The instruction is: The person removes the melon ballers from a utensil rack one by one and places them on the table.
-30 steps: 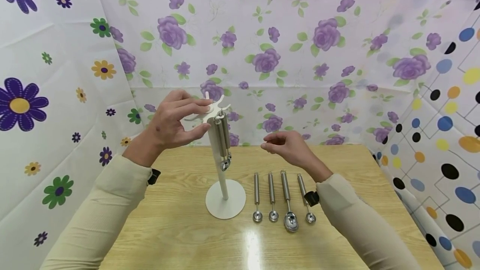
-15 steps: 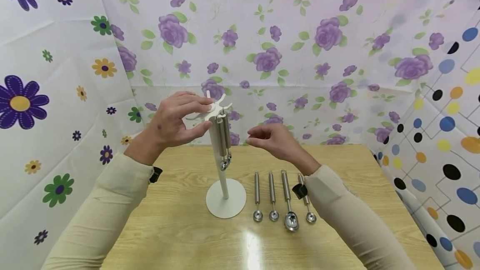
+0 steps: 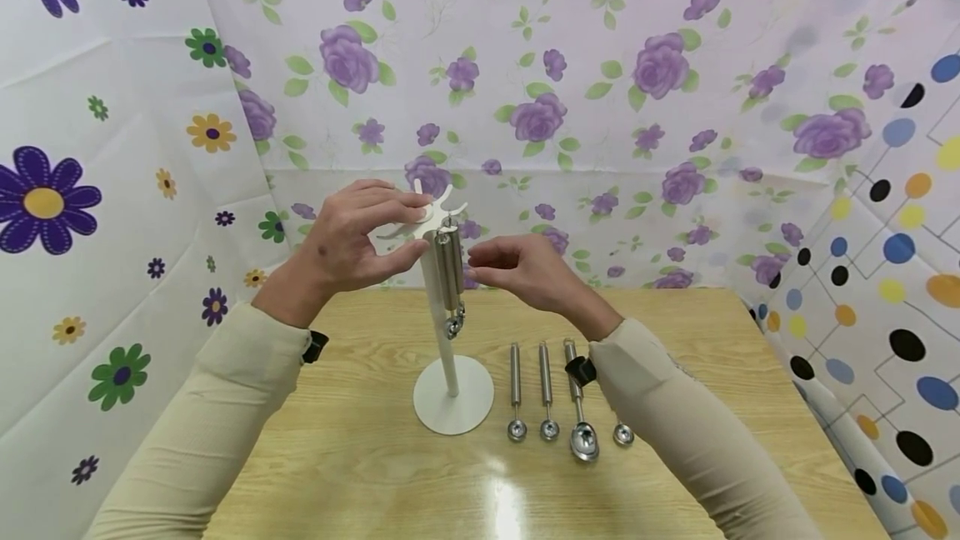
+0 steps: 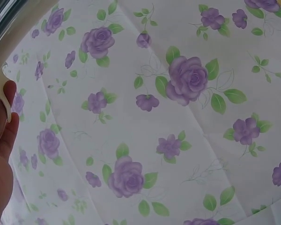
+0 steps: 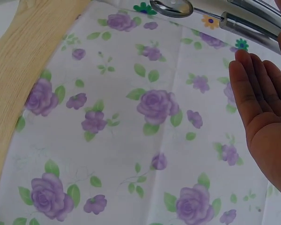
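Note:
My left hand (image 3: 345, 240) grips the top of a white hook stand (image 3: 441, 332), fingers over its hub and thumb below at the side. Part of a hook arm (image 4: 4, 91) shows beside its fingers in the left wrist view. Steel melon ballers (image 3: 447, 273) hang bowl-down from the hooks on the right side, overlapping each other. Just right of them is my right hand (image 3: 525, 269), fingers loosely bent and holding nothing. In the right wrist view its fingers (image 5: 253, 89) lie close to a hanging handle (image 5: 243, 30).
On the wooden table (image 3: 352, 440), right of the stand's round base (image 3: 431, 415), lie two small melon ballers (image 3: 515, 377) and a larger scoop (image 3: 584, 442). Another melon baller (image 3: 623, 435) is partly hidden by my right sleeve. Patterned cloths (image 3: 570, 48) enclose the table.
My right hand has moved left, from above the tools on the table to beside the hanging melon ballers. The left hand keeps its hold on the stand.

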The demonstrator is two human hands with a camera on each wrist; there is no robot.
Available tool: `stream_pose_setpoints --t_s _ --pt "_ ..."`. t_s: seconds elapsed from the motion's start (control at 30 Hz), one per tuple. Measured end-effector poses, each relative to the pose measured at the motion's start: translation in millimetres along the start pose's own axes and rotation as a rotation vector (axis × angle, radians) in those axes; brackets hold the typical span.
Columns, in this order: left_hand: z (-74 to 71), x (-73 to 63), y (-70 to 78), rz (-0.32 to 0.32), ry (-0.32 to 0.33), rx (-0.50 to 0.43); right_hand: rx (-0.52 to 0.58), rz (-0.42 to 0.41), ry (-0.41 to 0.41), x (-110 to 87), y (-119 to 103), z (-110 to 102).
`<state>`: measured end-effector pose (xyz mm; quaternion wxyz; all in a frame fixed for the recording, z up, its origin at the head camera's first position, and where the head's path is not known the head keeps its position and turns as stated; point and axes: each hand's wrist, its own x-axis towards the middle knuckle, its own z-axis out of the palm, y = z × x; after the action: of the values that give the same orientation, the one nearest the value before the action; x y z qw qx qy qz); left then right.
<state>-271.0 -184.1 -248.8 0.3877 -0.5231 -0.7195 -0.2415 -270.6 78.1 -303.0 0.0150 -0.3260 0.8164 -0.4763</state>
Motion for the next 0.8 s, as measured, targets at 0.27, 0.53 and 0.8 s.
stream_pose_setpoints --t_s 0.27,0.53,0.8 --pt "0.4 0.1 -0.2 -0.004 0.001 0.011 0.095 -0.054 -0.029 8.7 -6.1 7.2" --pt "-0.3 -0.1 0.5 -0.007 -0.025 0.031 0.091 -0.053 -0.007 13.9 -8.2 13.9" --pt "-0.1 0.2 1.1 -0.013 -0.027 0.035 0.087 -0.036 0.017 13.5 -8.9 13.3"
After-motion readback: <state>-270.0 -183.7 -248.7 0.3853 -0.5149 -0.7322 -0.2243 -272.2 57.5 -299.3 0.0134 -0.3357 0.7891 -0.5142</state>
